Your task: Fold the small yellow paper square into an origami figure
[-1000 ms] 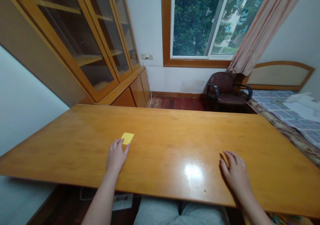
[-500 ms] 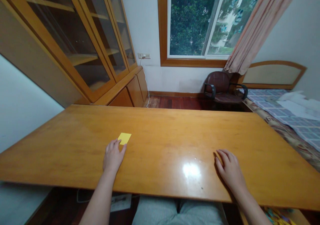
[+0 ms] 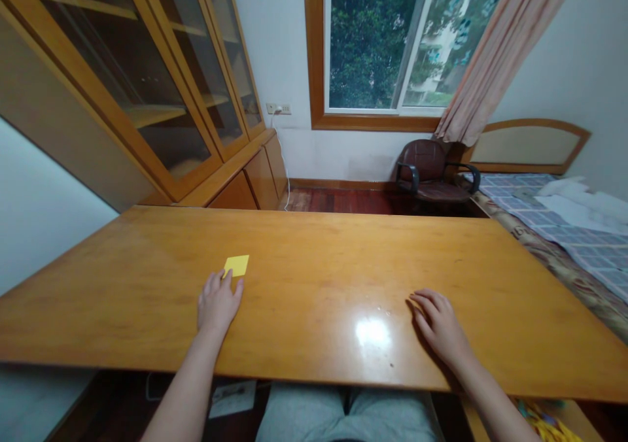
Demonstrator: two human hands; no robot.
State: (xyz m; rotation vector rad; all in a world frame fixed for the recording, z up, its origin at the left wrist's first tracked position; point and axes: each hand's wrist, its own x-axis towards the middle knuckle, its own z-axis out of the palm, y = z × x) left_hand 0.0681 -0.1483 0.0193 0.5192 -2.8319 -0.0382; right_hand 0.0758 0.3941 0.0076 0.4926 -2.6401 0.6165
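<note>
A yellow square of paper (image 3: pixel 237 265), like a sticky note, lies flat on the wooden table (image 3: pixel 314 259), left of the middle. My left hand (image 3: pixel 218 303) is at its near edge, a fingertip on the paper's lower left part and the thumb apart from it. Its fingers are spread rather than wrapped round anything. Over on the right, my right hand (image 3: pixel 440 324) rests at the tabletop with loosely bent fingers, thumb apart, and nothing in it.
A glass-door cabinet (image 3: pixel 161 89) stands beyond the table's left end. Past the far edge are a brown armchair (image 3: pixel 432 170) and a bed (image 3: pixel 554 213) on the right. Below the near edge, a drawer (image 3: pixel 564 419) holds yellow things.
The yellow paper has turned a little and slid slightly away from me under my left fingers. My right hand has shifted slightly left. The whole view has moved a little.
</note>
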